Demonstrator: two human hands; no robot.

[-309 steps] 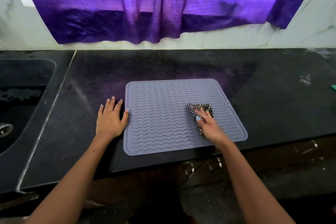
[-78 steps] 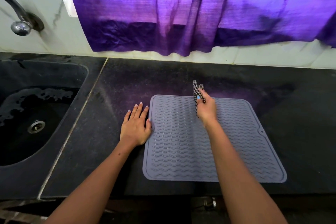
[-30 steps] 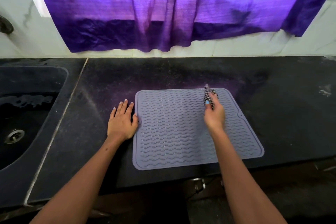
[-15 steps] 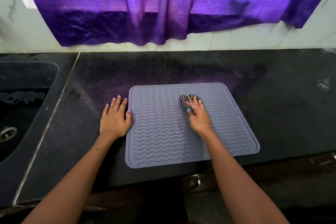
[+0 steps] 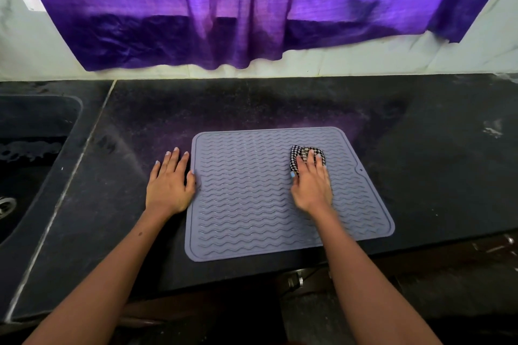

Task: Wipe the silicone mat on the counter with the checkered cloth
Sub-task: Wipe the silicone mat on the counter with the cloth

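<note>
Hidden: cloth (image 5: 297, 158) mostly under right hand (image 5: 311, 185), which presses it flat-fingered.
Mat (image 5: 252, 204): grey, wavy-ridged, rounded corners.
Left hand (image 5: 169, 183): flat on worktop (image 5: 420, 162), thumb touching mat edge.

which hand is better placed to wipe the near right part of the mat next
Likely the right hand: it presses the checkered cloth onto the silicone mat, just beyond that area. The left hand lies flat on the counter at the mat's left edge, steadying it.

Both our arms reach forward, hands down flat.
Our left hand (image 5: 170, 185) lies palm-down, fingers straight and spread; our right hand (image 5: 311, 182), further right, presses down with fingers extended, wrist straight.
</note>
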